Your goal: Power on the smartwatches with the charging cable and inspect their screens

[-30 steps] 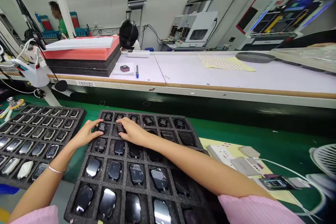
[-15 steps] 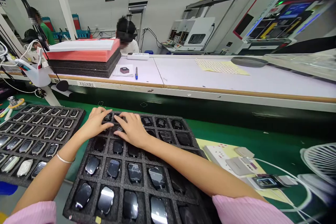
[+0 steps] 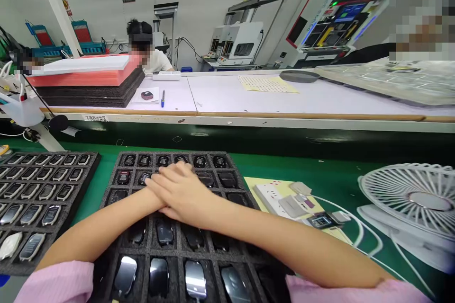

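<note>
My right hand (image 3: 190, 195) lies across my left hand (image 3: 155, 197), its fingers laid out over the back of that hand and wrist. The left fingers are mostly hidden underneath. Both hands are over the middle of a black foam tray (image 3: 147, 259), and I see nothing held in the right one. Dark, glossy watch bodies sit in the tray's compartments; the nearer ones, such as this watch body (image 3: 159, 277), show smooth faces. In the far row, a watch body (image 3: 199, 161) shows fine light markings. My forearms cover part of the tray.
At left stands another foam tray (image 3: 80, 194) with silver-rimmed watch bodies. A power strip (image 3: 269, 199), a white fan (image 3: 419, 199) and cables lie at right. Beyond is a raised shelf (image 3: 220, 99) with stacked foam sheets (image 3: 85, 92). A person (image 3: 156, 60) sits behind it.
Both hands were apart, fingertips at watch bodies in the far-left compartments. They have drawn back, and the right now lies over the left. The view has turned to the right.
</note>
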Motion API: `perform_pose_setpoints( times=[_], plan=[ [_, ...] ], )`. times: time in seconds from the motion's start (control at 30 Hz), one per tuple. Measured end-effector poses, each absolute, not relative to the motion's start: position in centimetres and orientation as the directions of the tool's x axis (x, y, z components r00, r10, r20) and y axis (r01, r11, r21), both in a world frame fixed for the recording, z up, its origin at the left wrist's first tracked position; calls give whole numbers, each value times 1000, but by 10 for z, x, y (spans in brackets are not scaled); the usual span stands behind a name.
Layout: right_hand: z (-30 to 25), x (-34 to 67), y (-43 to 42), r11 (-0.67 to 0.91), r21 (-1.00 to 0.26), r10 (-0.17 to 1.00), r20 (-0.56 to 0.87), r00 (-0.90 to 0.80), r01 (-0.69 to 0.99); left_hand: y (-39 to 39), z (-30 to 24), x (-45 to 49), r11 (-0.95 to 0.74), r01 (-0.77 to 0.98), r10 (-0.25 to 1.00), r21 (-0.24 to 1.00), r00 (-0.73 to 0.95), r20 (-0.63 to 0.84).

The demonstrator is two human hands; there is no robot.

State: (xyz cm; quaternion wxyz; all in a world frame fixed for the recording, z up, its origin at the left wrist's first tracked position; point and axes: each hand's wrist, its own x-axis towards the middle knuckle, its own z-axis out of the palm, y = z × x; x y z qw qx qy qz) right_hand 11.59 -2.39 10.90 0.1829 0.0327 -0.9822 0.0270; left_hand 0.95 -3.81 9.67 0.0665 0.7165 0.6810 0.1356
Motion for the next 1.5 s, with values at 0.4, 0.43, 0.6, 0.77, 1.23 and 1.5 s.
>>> perform_pose_setpoints(
  times=[0.4, 0.43, 0.6, 0.77, 1.23, 1.5],
  plan=[
    [85, 119, 33, 830, -105, 547, -42, -836, 548, -53, 89, -30, 243, 952, 970, 187, -239, -42],
    [85, 118, 33, 827, -140, 544, -48, -838, 545, -53, 90, -31, 243, 945, 970, 218, -240, -40],
    [93, 122, 43, 797, -343, 530, 0, -848, 498, -53, 113, -47, 192, 875, 977, 445, -215, 0],
    [100, 115, 62, 154, -984, 629, 31, -777, 86, -45, 131, -54, 101, 344, 972, 934, -236, -18],
    [65, 116, 39, -486, -849, 469, -53, -882, -207, -54, 84, -43, 10, 252, 898, 968, -428, 102],
    [66, 121, 39, -450, -868, 404, 11, -915, -209, -61, 90, -38, 22, 526, 902, 850, -378, 211]
  ],
)
